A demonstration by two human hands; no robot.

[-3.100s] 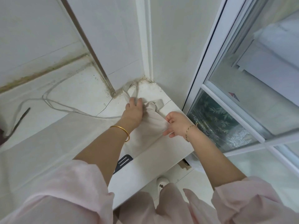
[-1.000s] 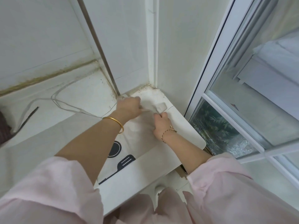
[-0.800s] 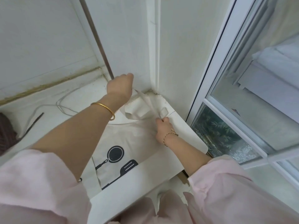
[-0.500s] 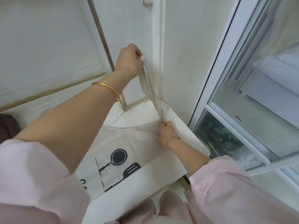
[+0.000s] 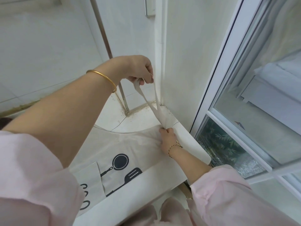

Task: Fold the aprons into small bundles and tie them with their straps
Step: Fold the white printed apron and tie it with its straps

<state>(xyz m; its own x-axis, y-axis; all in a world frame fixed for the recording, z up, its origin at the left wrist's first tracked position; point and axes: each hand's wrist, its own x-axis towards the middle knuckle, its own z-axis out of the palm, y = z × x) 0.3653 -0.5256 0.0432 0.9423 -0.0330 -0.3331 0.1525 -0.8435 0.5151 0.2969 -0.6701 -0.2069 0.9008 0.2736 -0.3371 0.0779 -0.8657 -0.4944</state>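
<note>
- Your left hand (image 5: 138, 69) is raised off the bench (image 5: 135, 118), up by the wall corner. Its fingers are curled round the strap (image 5: 161, 117), which hangs from it in two taut strands.
- Your right hand (image 5: 167, 137) is low at the far right corner of the bench. It pinches the apron (image 5: 130, 144) at its top edge, just where the two strands meet the cloth.
- The apron lies flat and unfolded on the bench. Its top edge is at the far end under your right hand.
- Its long axis runs from there back towards you and to the left, past the frying pan print (image 5: 121, 161) and the spatula print (image 5: 132, 174). The lower part disappears under your left sleeve, so how far it hangs over the near edge can't be told.
- The strap rises up and to the left from your right hand, away from the cloth.
- By the look of it, folding hasn't begun and you are only drawing the strap out straight.
- Your right hand is the nearer one to the apron's body and anchors it. Your left hand has the free length, so it would bring the strap down along that long axis.
- Mind the window frame (image 5: 211, 101) close on the right, since there is little bench beyond the apron's right edge.
</note>
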